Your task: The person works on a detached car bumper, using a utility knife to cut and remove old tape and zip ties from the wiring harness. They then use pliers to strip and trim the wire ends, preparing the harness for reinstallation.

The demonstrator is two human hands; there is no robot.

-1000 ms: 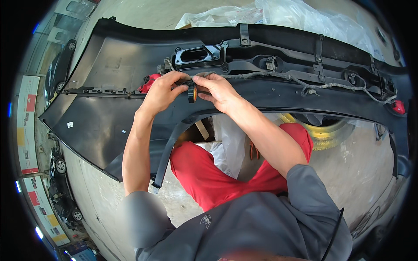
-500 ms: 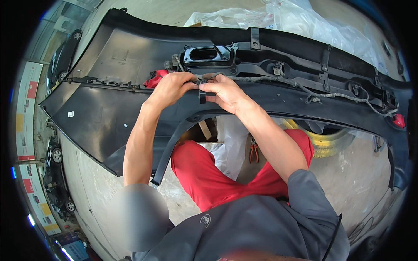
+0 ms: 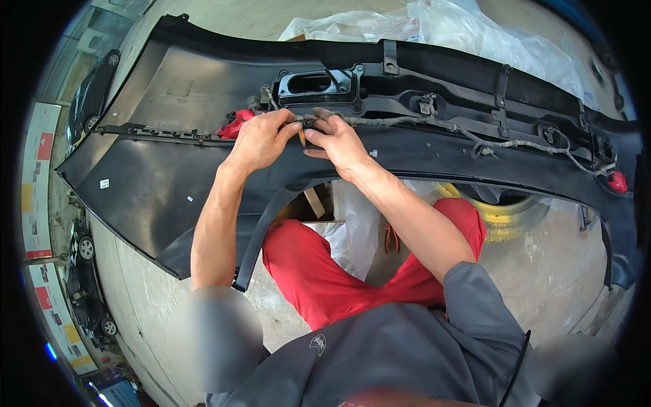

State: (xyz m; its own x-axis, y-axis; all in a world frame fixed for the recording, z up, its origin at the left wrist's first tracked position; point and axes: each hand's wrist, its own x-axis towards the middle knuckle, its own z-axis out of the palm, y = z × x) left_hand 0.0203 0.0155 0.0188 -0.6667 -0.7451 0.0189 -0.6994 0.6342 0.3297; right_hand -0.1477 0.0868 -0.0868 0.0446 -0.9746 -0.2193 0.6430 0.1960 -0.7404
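A large black plastic bumper [image 3: 142, 190] spans the view, inner side up, with a grey wire harness [image 3: 515, 144] along it. My left hand [image 3: 260, 138] is closed in a pinch on the harness, left of centre beside a red part [image 3: 236, 123]. My right hand [image 3: 338, 144] grips a small roll of black tape [image 3: 302, 136] with an orange core at the harness, its fingertips meeting those of my left hand. A black bracket [image 3: 325, 83] with an oval opening sits just above my hands.
Clear plastic sheeting [image 3: 488, 37] lies behind the bumper. Below it are my red-trousered legs, orange-handled pliers [image 3: 391, 241] on the concrete floor and a yellow-rimmed wheel [image 3: 495, 220]. Dark cars [image 3: 88, 292] and wall boards [image 3: 41, 180] stand at the left.
The tape roll has turned and is more covered by my right fingers. Both hands stay together at the harness, shifting slightly with the view.
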